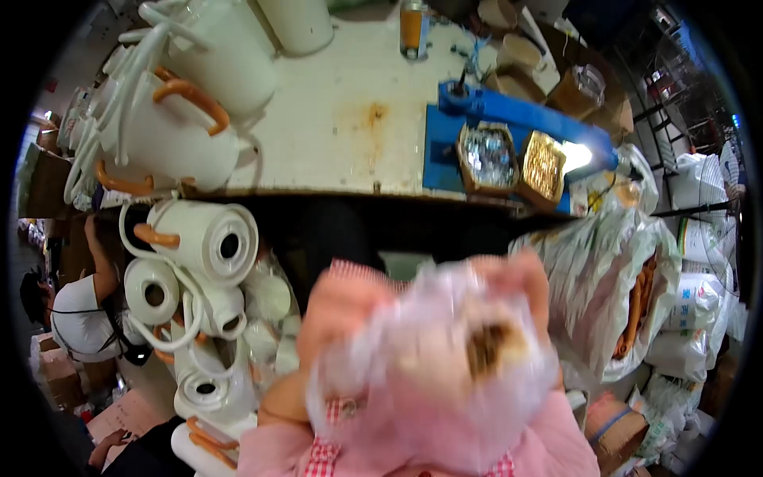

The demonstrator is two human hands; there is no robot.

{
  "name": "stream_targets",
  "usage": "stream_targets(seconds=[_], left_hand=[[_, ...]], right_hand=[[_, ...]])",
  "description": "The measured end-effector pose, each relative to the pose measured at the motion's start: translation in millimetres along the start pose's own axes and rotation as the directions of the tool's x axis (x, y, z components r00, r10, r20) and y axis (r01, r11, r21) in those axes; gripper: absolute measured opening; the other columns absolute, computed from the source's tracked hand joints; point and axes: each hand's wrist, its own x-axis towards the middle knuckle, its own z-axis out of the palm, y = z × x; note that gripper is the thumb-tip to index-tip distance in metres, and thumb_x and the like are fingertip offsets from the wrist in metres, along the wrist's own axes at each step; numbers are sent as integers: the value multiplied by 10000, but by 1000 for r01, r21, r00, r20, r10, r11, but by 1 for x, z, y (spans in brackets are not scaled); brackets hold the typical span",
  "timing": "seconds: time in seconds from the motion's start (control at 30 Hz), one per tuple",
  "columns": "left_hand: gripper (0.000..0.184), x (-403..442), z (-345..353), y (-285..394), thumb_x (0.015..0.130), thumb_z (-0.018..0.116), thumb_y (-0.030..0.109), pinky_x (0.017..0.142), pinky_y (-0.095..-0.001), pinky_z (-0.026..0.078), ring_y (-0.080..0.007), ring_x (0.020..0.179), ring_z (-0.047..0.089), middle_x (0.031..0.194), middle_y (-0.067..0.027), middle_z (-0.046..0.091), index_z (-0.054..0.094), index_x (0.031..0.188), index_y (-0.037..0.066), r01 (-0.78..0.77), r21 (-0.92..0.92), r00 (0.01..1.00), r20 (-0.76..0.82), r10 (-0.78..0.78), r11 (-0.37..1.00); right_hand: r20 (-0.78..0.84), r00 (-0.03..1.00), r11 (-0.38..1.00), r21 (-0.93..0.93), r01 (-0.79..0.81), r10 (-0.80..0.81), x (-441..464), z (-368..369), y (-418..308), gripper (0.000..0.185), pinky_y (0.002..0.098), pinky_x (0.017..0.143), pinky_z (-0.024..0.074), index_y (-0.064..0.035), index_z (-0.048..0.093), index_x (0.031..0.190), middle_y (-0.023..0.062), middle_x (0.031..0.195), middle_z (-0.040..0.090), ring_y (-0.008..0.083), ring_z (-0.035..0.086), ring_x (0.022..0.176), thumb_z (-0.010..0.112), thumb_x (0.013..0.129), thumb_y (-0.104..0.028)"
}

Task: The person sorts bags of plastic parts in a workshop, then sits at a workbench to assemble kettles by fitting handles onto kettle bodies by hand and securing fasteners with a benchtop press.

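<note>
A crumpled, translucent plastic bag [429,358] is held up close in front of the chest, blurred by motion. Something pale with a brown patch [497,348] shows inside it or through its opening; I cannot make out what it is. My left hand [342,306] grips the bag's left side, its fingers partly hidden by the plastic. On the upper right edge, my right hand [513,278] has its fingers closed on the bag.
Ahead is a white table [334,119] with white pots [191,135], a spray can [413,30], a blue tool [524,111] and small parts boxes [486,159]. White vessels [211,238] are stacked left, an open bag [604,278] lies right. Another person [83,314] is far left.
</note>
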Motion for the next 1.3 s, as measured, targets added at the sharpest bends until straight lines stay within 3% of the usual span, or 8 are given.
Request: stream_targets(seconds=[0.17,0.23,0.27,0.7,0.8,1.03,1.17,1.3], left_hand=[[227,1,49,50,950,595,213,619,-338,499,-194,727,543,826,-68,481,441,860,73,-112,-263,918,-397,-2,958],[259,15,50,52,961,618,209,497,-381,514,-231,518,505,792,-94,477,419,856,81,-306,-443,904,-412,112,842],[253,29,20,52,967,610,192,472,-381,506,-221,487,486,781,-89,476,412,853,82,-272,-367,951,40,307,890],[160,52,31,61,954,623,173,527,-401,533,-253,577,574,945,-113,575,508,980,64,-452,-267,889,-60,454,851],[146,53,36,69,968,595,195,573,-430,543,-275,711,607,1047,-112,568,532,1025,77,-309,-273,945,22,327,911],[305,42,84,38,908,646,49,524,-291,568,-240,603,654,780,-153,579,348,846,37,-291,-331,800,-599,38,898],[494,81,17,11,712,839,186,824,-322,525,-250,913,650,1073,-160,630,574,1090,10,355,146,920,122,-373,923],[654,117,1,-37,659,891,200,912,-371,523,-265,1052,632,1188,-164,617,589,1207,11,106,255,952,254,-173,961]], right_hand=[[581,737,919,369,141,-347,35,-1,-29,207,456,670,580,-47,587,971,346,1010,638,414,690,850,737,867,-145],[605,688,891,430,143,-402,41,19,-45,123,491,690,594,-43,578,990,389,1067,620,450,699,868,666,920,-95],[615,662,877,460,140,-429,44,29,-53,83,508,700,601,-41,574,1000,410,1096,612,467,703,877,630,946,-70],[373,666,685,667,291,-646,71,70,-59,54,387,631,601,27,596,891,440,1080,608,400,712,794,627,907,-14],[657,570,825,561,68,-493,76,35,-71,60,440,827,580,15,625,893,453,1134,582,434,686,942,626,908,-43],[-80,975,971,105,215,-207,31,64,-67,181,385,644,598,-34,575,969,324,1040,620,341,695,799,686,927,-171],[166,945,870,-370,326,-283,76,17,-54,258,345,768,552,-13,648,1005,253,1110,601,283,663,894,805,817,-97],[332,918,765,-527,371,-217,105,-11,-47,696,332,857,524,-45,506,1405,173,1281,535,278,616,1045,764,761,0]])
